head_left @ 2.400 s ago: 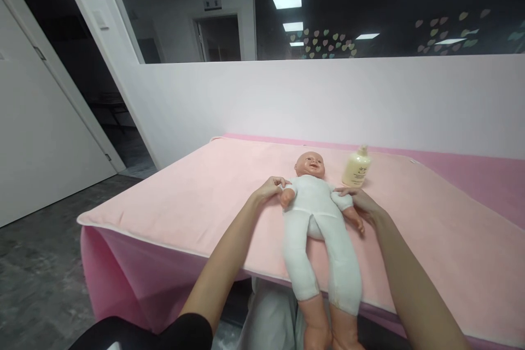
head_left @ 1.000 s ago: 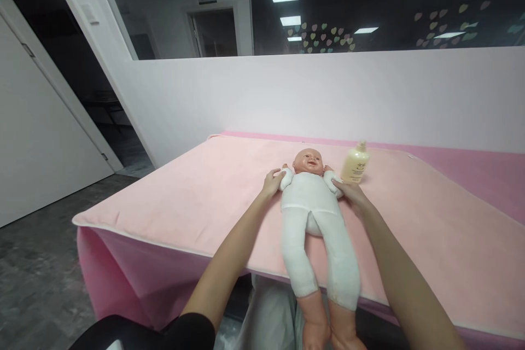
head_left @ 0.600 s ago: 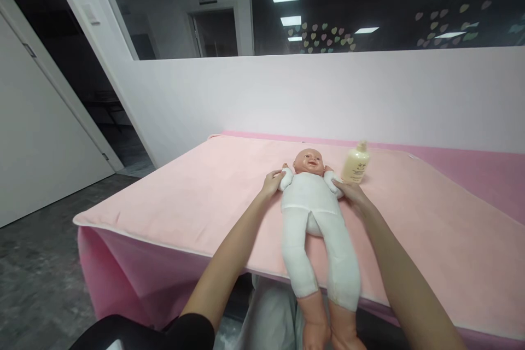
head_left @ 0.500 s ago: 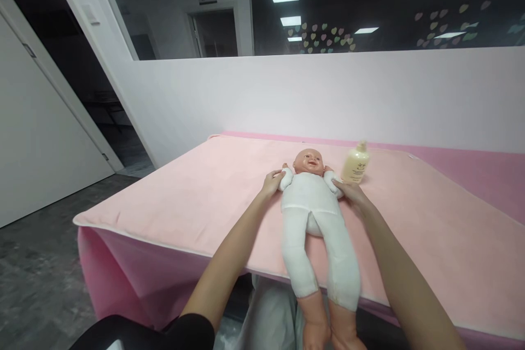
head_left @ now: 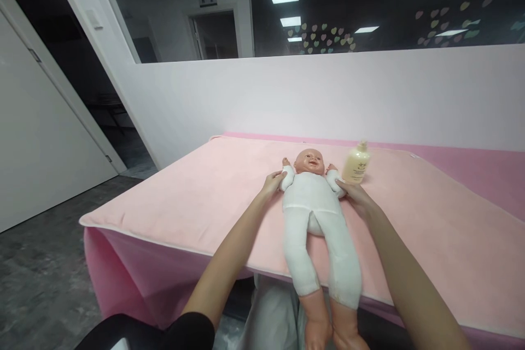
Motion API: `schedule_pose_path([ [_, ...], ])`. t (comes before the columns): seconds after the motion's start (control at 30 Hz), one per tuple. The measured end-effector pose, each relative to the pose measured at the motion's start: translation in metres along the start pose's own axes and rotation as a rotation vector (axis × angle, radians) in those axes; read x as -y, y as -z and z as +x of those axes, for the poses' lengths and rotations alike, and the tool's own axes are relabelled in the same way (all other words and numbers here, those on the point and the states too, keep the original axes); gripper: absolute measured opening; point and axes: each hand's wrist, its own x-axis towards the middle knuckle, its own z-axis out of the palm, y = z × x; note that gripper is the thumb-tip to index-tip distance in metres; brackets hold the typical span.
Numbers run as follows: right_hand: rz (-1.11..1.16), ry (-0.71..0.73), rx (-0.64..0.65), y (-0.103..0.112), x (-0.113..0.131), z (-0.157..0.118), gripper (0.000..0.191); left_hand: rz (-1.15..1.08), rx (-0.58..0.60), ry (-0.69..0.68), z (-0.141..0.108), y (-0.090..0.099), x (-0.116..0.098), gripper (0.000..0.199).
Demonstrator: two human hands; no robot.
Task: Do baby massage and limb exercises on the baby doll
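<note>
A baby doll (head_left: 312, 194) with a white cloth body lies face up, its head toward the wall and its feet hanging over the table's front edge. My left hand (head_left: 272, 182) grips the doll's arm on the left side of the view, fingers closed on the white sleeve. On the other side my right hand (head_left: 353, 194) holds the doll's other arm between thumb and fingers. Both doll hands stick up beside its head. A pale yellow pump bottle (head_left: 356, 164) stands upright just behind my right hand.
The table has a pink cover (head_left: 172, 197) that drapes over its front left corner. Behind it rises a white wall (head_left: 287, 98) with a dark window above. A door (head_left: 41, 120) stands at the left, and my knees are under the front edge.
The doll's arms have shifted slightly, and more of its small hands shows beside the head. Both my hands keep their hold. The view has moved very slightly.
</note>
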Motion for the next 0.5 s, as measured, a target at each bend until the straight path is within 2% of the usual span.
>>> schedule_pose_path([
  [0.13,0.048,0.005,0.118,0.003,0.008,-0.015,0.040,-0.034,0.118,0.014,-0.009,0.003,-0.008,0.042],
  [0.33,-0.004,-0.056,0.258,0.013,0.010,-0.019,0.033,0.002,0.427,0.024,-0.016,0.014,-0.016,0.050],
  [0.5,-0.076,-0.082,0.287,0.017,0.009,-0.016,0.030,0.107,0.462,0.054,-0.016,0.023,-0.022,0.044],
])
